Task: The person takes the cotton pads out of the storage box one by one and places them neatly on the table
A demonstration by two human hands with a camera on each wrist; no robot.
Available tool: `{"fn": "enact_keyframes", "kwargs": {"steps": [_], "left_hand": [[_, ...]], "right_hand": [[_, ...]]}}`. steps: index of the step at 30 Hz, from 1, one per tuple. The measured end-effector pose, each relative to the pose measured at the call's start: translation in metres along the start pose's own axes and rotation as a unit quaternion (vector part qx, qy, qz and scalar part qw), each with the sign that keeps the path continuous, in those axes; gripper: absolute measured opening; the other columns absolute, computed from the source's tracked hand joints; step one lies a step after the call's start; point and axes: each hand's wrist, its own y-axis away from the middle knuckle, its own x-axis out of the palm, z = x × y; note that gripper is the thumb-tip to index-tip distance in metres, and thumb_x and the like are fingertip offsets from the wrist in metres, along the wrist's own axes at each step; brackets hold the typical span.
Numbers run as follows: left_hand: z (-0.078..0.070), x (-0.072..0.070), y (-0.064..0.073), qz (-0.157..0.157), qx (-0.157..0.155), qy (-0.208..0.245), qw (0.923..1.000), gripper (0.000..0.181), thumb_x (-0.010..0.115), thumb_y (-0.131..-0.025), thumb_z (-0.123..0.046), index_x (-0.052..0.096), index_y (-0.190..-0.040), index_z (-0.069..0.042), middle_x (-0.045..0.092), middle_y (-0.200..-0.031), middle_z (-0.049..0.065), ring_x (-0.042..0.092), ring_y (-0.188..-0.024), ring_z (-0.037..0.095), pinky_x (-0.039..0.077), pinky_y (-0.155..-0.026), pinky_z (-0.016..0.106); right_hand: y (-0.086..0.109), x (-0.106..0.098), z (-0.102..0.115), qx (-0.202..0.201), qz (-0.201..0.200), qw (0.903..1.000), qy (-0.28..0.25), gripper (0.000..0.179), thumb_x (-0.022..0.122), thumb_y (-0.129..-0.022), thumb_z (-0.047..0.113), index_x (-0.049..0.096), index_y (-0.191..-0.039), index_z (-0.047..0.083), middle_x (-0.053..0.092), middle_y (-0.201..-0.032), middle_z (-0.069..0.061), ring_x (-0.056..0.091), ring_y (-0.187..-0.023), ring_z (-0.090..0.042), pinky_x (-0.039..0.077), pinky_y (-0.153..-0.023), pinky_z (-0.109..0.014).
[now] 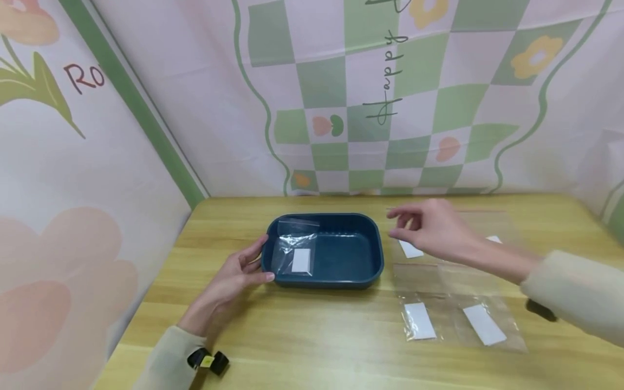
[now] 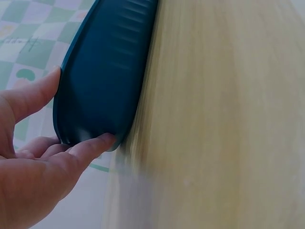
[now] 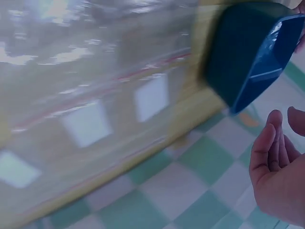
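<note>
A dark blue rectangular tray sits on the table, with one clear zip bag holding a white card lying in its left part. My left hand holds the tray's left end. In the left wrist view its thumb touches the rim and the fingers reach along the end wall. Right of the tray, my right hand hangs above several clear bags with white cards, fingers loosely bent and nothing between them. It partly covers a rear bag's card. In the right wrist view the fingertips stand apart from the thumb.
Two front bags with cards lie flat near the table's right side. Behind the wooden table hangs a checkered green-and-white cloth, and a printed panel stands along the left.
</note>
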Motion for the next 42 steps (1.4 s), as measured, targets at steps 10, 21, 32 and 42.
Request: {"fn": "enact_keyframes", "kwargs": {"steps": [10, 21, 32, 42], "left_hand": [[0.004, -0.001, 0.002, -0.004, -0.007, -0.016, 0.9998, 0.094, 0.077, -0.089, 0.007, 0.028, -0.167, -0.011, 0.019, -0.173, 0.012, 0.034, -0.150, 0.042, 0.042, -0.115, 0.037], [0.003, -0.001, 0.002, 0.002, 0.005, -0.017, 0.9998, 0.095, 0.078, -0.088, 0.007, 0.028, -0.167, -0.010, 0.020, -0.173, 0.012, 0.034, -0.150, 0.042, 0.042, -0.114, 0.035], [0.003, -0.004, 0.001, 0.002, 0.002, -0.013, 0.9999, 0.094, 0.078, -0.089, 0.006, 0.028, -0.167, -0.011, 0.020, -0.173, 0.013, 0.033, -0.151, 0.042, 0.042, -0.114, 0.037], [0.002, -0.003, -0.002, 0.005, 0.006, -0.013, 0.9999, 0.094, 0.077, -0.089, 0.007, 0.028, -0.167, -0.010, 0.020, -0.173, 0.013, 0.032, -0.151, 0.042, 0.041, -0.114, 0.036]], "right_hand": [[-0.061, 0.046, 0.032, -0.060, 0.065, 0.9959, -0.020, 0.031, 0.086, -0.087, 0.009, 0.079, -0.117, 0.002, 0.074, -0.087, -0.002, 0.064, -0.066, -0.015, 0.059, -0.063, -0.032], [-0.091, 0.089, 0.032, -0.061, 0.120, 0.9909, -0.002, 0.043, 0.090, -0.085, 0.017, 0.077, -0.122, -0.002, 0.075, -0.090, -0.006, 0.066, -0.078, -0.017, 0.058, -0.078, -0.035], [-0.101, 0.117, 0.029, -0.028, 0.177, 0.9838, 0.012, 0.050, 0.091, -0.085, 0.022, 0.075, -0.126, -0.003, 0.064, -0.076, 0.000, 0.051, -0.062, -0.013, 0.051, -0.071, -0.030], [-0.111, 0.130, 0.023, 0.018, 0.203, 0.9788, 0.023, 0.037, 0.090, -0.087, 0.030, 0.081, -0.107, 0.001, 0.076, -0.093, -0.009, 0.041, -0.052, -0.012, 0.039, -0.057, -0.025]]}}
